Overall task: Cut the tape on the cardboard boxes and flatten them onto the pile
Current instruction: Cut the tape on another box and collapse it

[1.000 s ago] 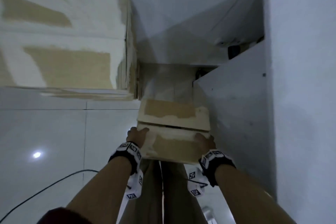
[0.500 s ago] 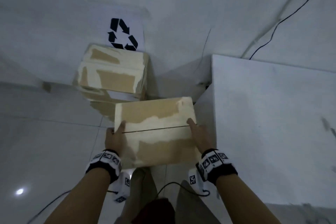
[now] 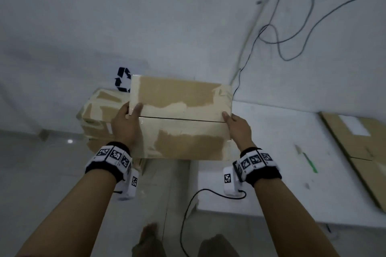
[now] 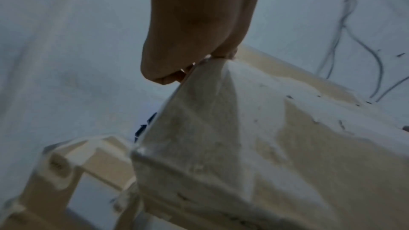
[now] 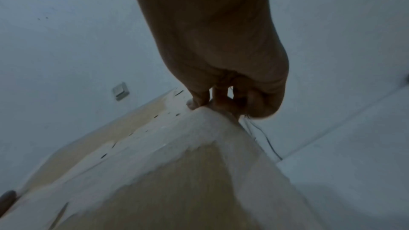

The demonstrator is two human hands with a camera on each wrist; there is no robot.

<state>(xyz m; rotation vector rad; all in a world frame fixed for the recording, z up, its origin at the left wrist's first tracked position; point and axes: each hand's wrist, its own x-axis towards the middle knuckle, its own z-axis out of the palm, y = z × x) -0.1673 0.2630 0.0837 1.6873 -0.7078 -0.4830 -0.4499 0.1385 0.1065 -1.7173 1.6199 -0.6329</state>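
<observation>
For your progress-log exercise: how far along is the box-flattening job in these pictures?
Done: flattened cardboard lies on the white table. In hand: the left hand and right hand hold a taped box, uncut. Left: cut it with the green knife, flatten it, then the stacked boxes.

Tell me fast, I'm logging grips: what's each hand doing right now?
Left hand: grips the left end of the taped brown cardboard box.
Right hand: grips the box's right end.

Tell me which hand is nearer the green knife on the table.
Right. The right hand grips the held box's right edge, on the side where the knife lies on the table. The left hand holds the box's far left edge.
</observation>
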